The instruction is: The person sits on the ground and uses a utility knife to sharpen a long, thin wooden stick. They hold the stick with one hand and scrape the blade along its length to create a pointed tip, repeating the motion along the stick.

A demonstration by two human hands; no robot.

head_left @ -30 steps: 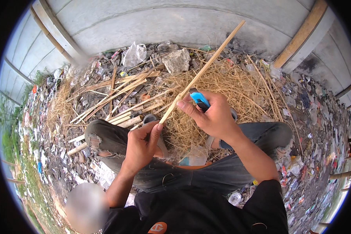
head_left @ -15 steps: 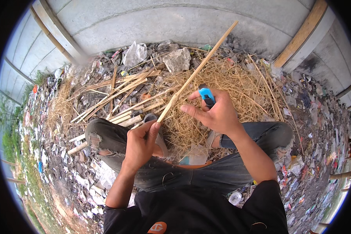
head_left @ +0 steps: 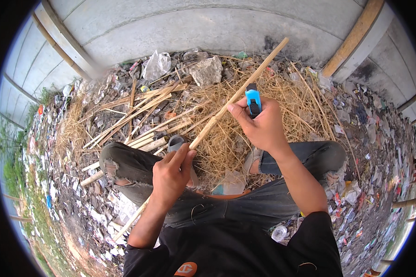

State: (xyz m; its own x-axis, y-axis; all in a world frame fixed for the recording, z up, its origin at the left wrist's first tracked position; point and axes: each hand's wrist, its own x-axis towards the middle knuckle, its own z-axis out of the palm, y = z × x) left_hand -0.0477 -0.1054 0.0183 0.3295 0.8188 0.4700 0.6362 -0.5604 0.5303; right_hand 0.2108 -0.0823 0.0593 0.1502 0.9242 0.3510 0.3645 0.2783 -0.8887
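Observation:
A long pale bamboo strip (head_left: 216, 118) slants up and away to the right, its far end over the straw by the wall. My left hand (head_left: 171, 173) is closed around it, and its near part emerges beside my left forearm. My right hand (head_left: 266, 124) grips a blue utility knife (head_left: 253, 99) with a black end and slider. The knife lies right beside the strip, and my right thumb is at the strip's edge. Whether the blade is out and touching the bamboo, I cannot tell.
Straw-like shavings (head_left: 226, 159) lie between my crossed legs. Split bamboo pieces (head_left: 145, 111) are heaped at the left, near a rock (head_left: 205, 71) and a clear plastic bag (head_left: 156, 65). A grey concrete wall (head_left: 203, 30) stands behind; litter covers the ground on both sides.
The strip has shifted back toward me, and its near end part now shows past my left forearm. My right hand has moved up slightly, bringing the knife beside the strip.

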